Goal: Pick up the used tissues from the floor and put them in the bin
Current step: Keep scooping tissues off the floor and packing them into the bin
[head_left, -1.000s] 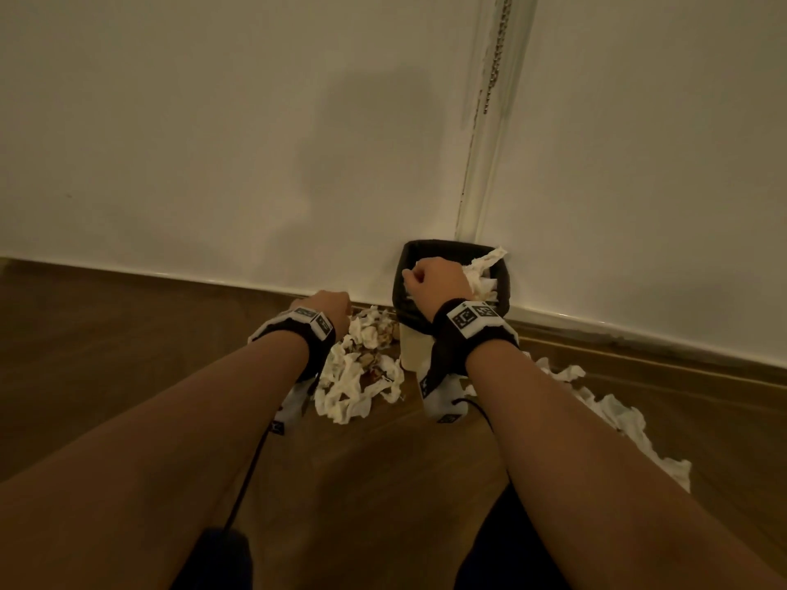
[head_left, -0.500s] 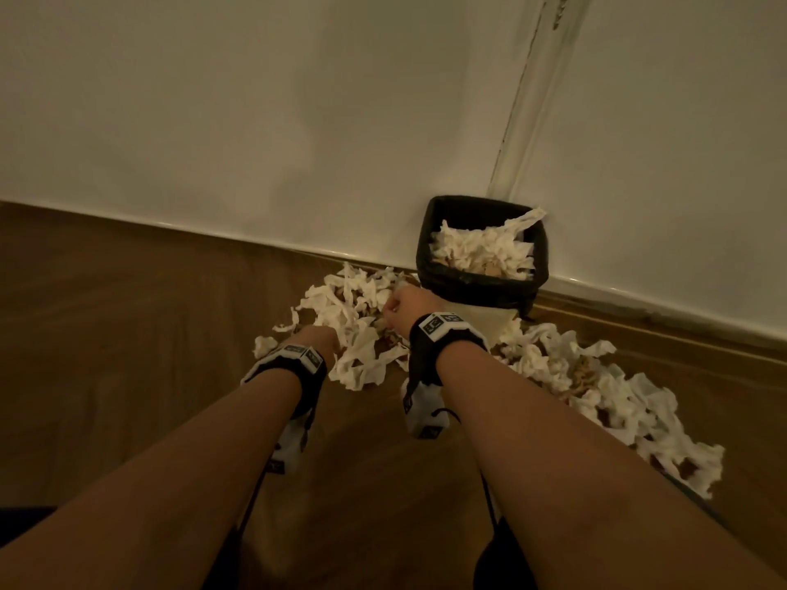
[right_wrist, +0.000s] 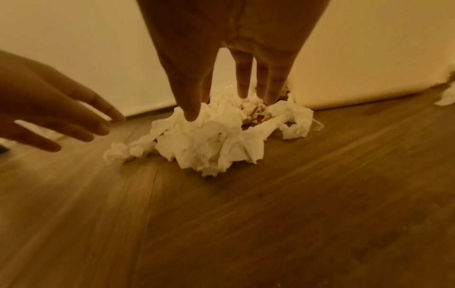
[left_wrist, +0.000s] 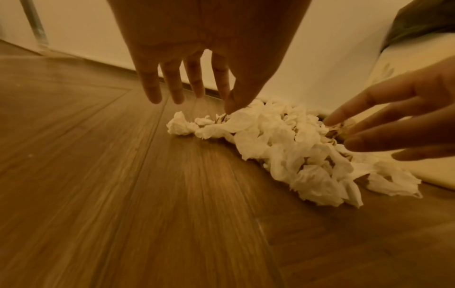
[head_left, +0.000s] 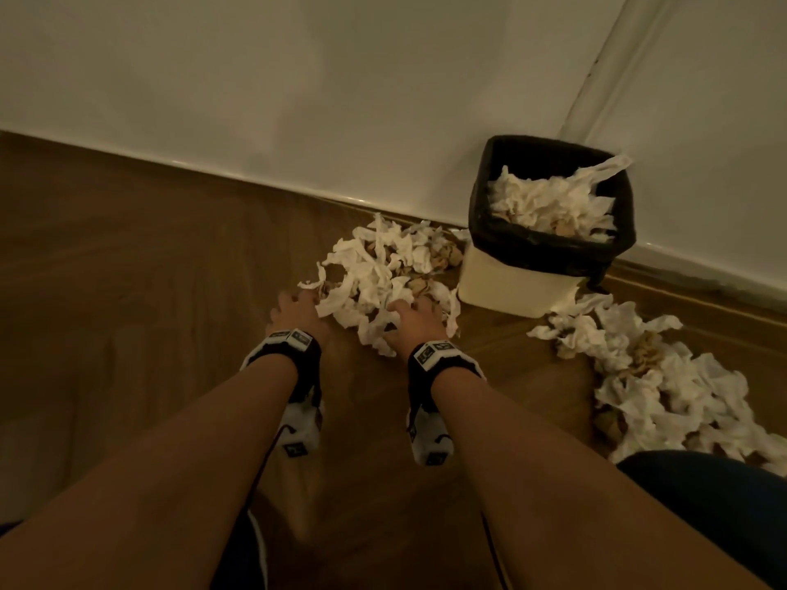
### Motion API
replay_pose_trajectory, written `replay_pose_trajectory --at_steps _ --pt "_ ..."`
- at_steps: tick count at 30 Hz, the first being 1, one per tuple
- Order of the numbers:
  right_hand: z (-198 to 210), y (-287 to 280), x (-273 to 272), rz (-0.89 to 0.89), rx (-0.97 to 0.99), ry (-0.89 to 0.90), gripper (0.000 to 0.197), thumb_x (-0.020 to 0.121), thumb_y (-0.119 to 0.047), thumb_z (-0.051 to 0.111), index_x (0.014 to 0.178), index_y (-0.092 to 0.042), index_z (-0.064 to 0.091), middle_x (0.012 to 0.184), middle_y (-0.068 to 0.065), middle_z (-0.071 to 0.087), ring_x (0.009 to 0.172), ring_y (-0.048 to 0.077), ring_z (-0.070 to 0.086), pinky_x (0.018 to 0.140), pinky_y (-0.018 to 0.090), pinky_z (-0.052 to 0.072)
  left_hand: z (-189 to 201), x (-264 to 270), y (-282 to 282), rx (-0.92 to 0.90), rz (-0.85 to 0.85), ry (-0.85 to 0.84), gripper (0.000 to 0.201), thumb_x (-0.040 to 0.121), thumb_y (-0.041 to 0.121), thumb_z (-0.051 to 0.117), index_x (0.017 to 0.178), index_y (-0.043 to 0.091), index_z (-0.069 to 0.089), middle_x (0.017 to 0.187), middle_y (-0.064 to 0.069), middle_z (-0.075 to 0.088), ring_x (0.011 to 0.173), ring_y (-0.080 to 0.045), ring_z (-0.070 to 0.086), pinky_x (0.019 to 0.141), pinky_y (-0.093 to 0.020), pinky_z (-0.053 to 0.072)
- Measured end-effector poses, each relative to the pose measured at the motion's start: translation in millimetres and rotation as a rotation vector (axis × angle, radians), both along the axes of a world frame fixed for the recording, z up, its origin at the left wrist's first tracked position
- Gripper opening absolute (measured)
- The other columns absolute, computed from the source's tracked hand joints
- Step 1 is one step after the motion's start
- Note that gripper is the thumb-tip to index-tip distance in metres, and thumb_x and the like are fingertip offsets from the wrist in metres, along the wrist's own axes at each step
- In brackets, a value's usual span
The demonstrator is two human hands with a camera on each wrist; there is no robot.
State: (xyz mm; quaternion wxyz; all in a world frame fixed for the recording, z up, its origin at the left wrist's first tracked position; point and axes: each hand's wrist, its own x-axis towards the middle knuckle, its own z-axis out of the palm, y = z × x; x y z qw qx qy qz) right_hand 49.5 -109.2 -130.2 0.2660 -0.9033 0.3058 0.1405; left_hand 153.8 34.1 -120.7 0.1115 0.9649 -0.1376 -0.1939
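Reach step: both hands splayed wide, holding nothing. Left hand (head_left: 298,318) at left edge of tissues (head_left: 383,274), right hand (head_left: 415,319) fingertips on pile. Bin (head_left: 549,249) beyond right hand (part full). Next: close, scoop, carry to bin.

Cut off by the head view's right edge: the far end of the second tissue trail (head_left: 664,389), partly covered there by a dark knee (head_left: 715,504). Hidden in that view behind crumpled paper: the right hand's (head_left: 415,323) fingertips, sunk into the near tissue pile (head_left: 383,274), and the lower contents of the bin (head_left: 549,249) under its top layer. Cropped at the top edge of each wrist view: the palms; smeared by motion blur: the floorboards (left_wrist: 123,194) and the left hand's fingers (left_wrist: 177,85).
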Motion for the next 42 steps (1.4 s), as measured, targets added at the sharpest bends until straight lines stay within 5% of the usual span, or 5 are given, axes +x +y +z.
replay_pose_trajectory --at_steps 10,15,24,28,42 --pt "-27 23 15 0.216 -0.068 0.187 0.044 0.090 -0.037 0.056 0.132 -0.045 0.041 0.156 0.006 -0.008 0.137 0.051 0.001 0.111 0.059 0.012 -41 14 24 -0.142 0.228 0.009 0.062 0.087 0.026 0.057 0.140 0.035 0.025 0.151 -0.021 0.007 0.130 -0.049 0.027 0.104 -0.056 0.032" --pt "-24 28 22 0.243 -0.074 0.102 0.035 0.096 -0.018 0.042 0.129 -0.020 0.052 0.146 0.012 0.025 0.125 0.036 0.036 0.103 0.045 0.035 -53 28 25 -0.077 0.101 -0.025 0.059 0.089 0.035 0.055 0.140 0.040 0.027 0.155 -0.014 -0.006 0.133 -0.048 0.022 0.105 -0.055 0.031" --pt "-14 15 25 -0.106 0.103 -0.195 0.036 0.090 0.001 0.037 0.123 -0.010 0.047 0.120 0.019 0.053 0.107 0.032 0.053 0.083 0.035 0.044 -58 58 20 0.095 -0.183 0.025 0.036 0.096 0.020 0.041 0.130 0.015 0.051 0.136 -0.013 0.041 0.123 -0.033 0.043 0.100 -0.042 0.040" --pt "-19 10 21 -0.272 0.145 -0.298 0.048 0.089 0.005 0.033 0.134 -0.012 0.041 0.137 0.020 0.039 0.125 0.033 0.040 0.100 0.037 0.037 -53 56 14 0.172 -0.230 0.055 0.025 0.095 0.014 0.043 0.110 0.009 0.062 0.116 -0.015 0.058 0.104 -0.030 0.058 0.083 -0.035 0.046" --pt "16 -24 -10 -0.509 0.243 -0.185 0.033 0.093 -0.020 0.051 0.121 -0.005 0.058 0.122 0.013 0.061 0.113 0.027 0.057 0.077 0.021 0.042 -12 20 0 -0.081 0.009 0.069 0.039 0.098 0.023 0.034 0.134 0.009 0.038 0.128 -0.023 0.045 0.113 -0.040 0.049 0.089 -0.042 0.043"
